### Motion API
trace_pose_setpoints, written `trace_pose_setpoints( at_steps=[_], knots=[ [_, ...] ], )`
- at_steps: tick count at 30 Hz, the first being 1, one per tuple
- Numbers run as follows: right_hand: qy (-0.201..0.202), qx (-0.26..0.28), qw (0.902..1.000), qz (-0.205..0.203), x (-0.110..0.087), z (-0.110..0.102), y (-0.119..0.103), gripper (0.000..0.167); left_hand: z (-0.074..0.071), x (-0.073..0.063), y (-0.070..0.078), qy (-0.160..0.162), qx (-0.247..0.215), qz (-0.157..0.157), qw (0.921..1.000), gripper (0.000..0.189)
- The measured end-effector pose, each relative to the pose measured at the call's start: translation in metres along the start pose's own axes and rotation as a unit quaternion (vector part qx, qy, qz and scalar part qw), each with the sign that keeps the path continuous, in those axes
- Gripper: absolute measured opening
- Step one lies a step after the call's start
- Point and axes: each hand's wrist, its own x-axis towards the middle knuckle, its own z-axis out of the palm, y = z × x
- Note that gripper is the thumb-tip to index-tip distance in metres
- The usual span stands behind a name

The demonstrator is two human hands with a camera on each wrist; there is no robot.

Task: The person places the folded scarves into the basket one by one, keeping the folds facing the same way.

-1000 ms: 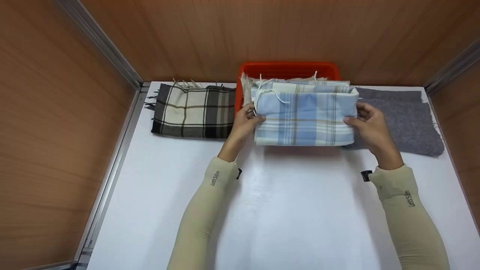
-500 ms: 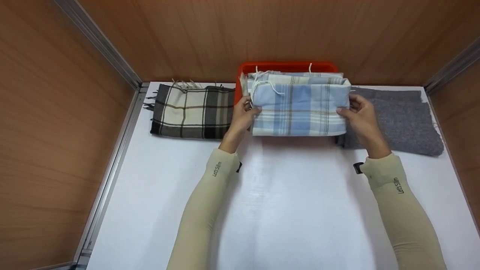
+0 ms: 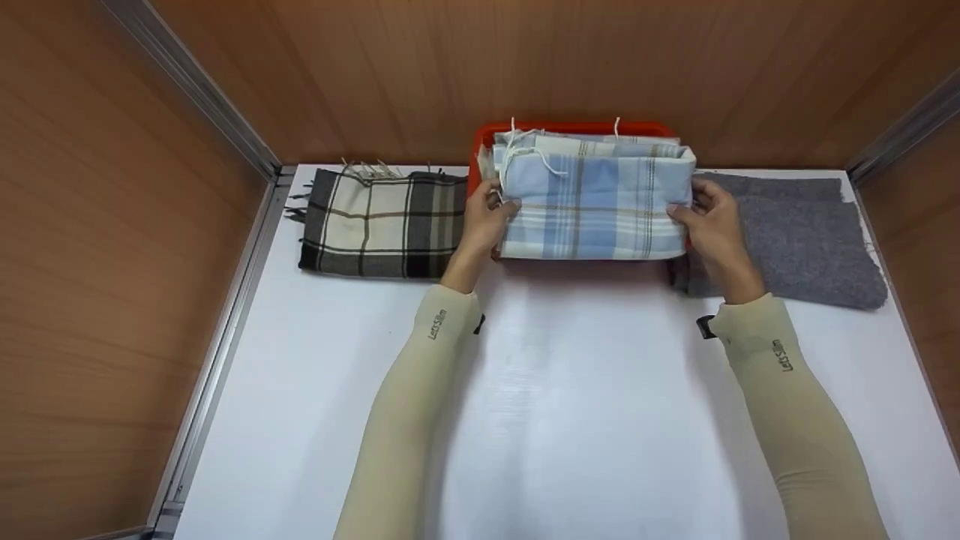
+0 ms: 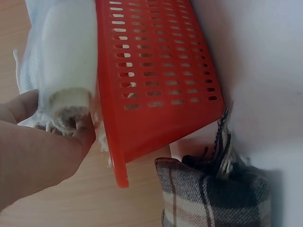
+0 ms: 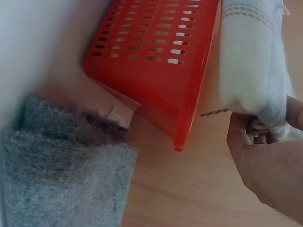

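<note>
A folded blue and white plaid scarf point(image 3: 592, 199) with white fringe strands spans both hands over the red slotted basket point(image 3: 577, 127). My left hand point(image 3: 484, 217) pinches its left end, thumb on top and fingers beneath. At the opposite end, my right hand point(image 3: 712, 221) grips it the same way. The left wrist view shows the scarf's rolled edge point(image 4: 68, 56) close to the basket's rim. In the right wrist view, the scarf's fold point(image 5: 246, 61) sits beside the rim, with fingers curled under it. The scarf hides most of the basket's inside; some beige cloth point(image 3: 484, 161) shows at its left.
Left of the basket lies a folded black, grey and cream plaid scarf point(image 3: 382, 225) with fringe. A folded grey cloth point(image 3: 802, 240) lies to the right. Wooden panels point(image 3: 375, 67) enclose the white table point(image 3: 585, 412) at the back and sides.
Both hands have moved the blue plaid scarf away from the body and slightly left, so it covers more of the basket. The other cloths stay where they were.
</note>
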Motion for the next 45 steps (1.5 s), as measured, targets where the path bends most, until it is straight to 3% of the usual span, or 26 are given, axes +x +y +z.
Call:
trace_pose_setpoints(
  at_steps=[8,15,32,38,45],
  knots=[
    [0.020,0.013,0.9997,0.010,0.006,0.004,0.006,0.050,0.004,0.006,0.002,0.016,-0.013,0.008,0.9998,0.036],
    [0.039,-0.010,0.9992,-0.006,0.011,0.012,0.007,0.050,0.006,0.011,0.002,0.033,-0.027,0.015,0.9990,0.033],
    [0.023,-0.049,0.9983,-0.023,0.020,0.021,0.018,0.048,0.004,0.017,-0.006,0.051,-0.037,-0.005,0.9980,0.033],
    [0.010,-0.079,0.9966,-0.018,0.022,0.025,0.024,0.048,0.004,0.017,-0.008,0.045,-0.004,-0.021,0.9988,0.040],
    [-0.010,-0.109,0.9935,-0.031,0.026,0.027,0.029,0.051,0.005,0.013,-0.012,0.028,0.099,0.001,0.9947,0.047]
  ],
)
